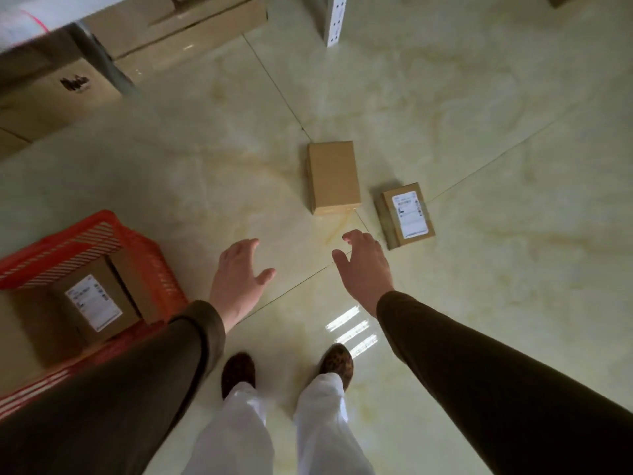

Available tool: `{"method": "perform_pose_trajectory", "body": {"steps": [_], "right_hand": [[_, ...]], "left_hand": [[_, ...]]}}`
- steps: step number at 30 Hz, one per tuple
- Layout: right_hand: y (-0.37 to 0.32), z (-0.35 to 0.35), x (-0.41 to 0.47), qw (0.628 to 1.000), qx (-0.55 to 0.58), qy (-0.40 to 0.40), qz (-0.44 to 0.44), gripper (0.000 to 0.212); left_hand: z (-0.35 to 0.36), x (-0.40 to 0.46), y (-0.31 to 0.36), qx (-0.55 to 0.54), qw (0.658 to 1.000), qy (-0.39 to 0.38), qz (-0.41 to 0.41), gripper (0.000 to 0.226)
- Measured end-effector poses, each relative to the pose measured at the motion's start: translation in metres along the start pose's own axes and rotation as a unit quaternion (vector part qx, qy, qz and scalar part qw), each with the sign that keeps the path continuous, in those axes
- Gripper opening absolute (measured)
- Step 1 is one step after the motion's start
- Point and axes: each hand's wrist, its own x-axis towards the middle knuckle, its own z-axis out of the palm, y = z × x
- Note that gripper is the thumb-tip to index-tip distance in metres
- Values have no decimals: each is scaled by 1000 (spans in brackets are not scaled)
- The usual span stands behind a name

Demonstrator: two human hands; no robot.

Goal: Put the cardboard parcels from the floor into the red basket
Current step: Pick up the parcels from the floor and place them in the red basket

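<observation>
Two cardboard parcels lie on the tiled floor ahead of me. The plain parcel (334, 176) lies further off; the smaller parcel with a white label (406, 214) lies to its right, nearer. My right hand (364, 265) is stretched out with fingers apart, just short of the labelled parcel and empty. My left hand (239, 279) is also spread and empty, hovering over bare floor right of the red basket (150, 255). The basket stands at my left and holds a labelled parcel (92, 299) beside other cardboard.
Large cardboard boxes (51, 94) are stacked under a shelf at the far left, with a grey upright between them. A white perforated shelf post (334, 20) stands at the back. My feet (287, 368) are on the glossy floor below my hands.
</observation>
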Motion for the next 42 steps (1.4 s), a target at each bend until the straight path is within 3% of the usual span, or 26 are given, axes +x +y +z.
{"method": "perform_pose_trajectory", "body": {"steps": [14, 28, 32, 38, 42], "right_hand": [[16, -15, 169, 996, 32, -69, 44, 59], [78, 31, 308, 988, 29, -116, 98, 45], [81, 43, 322, 981, 91, -120, 121, 45], [58, 30, 311, 975, 147, -115, 119, 49], [29, 11, 281, 981, 134, -109, 88, 33]], "left_hand": [[31, 148, 48, -118, 989, -45, -77, 71], [136, 293, 59, -240, 958, -54, -150, 65], [153, 308, 58, -300, 937, -81, -162, 62], [137, 290, 64, -353, 920, -37, -167, 58], [102, 256, 68, -362, 918, 2, -163, 56]]}}
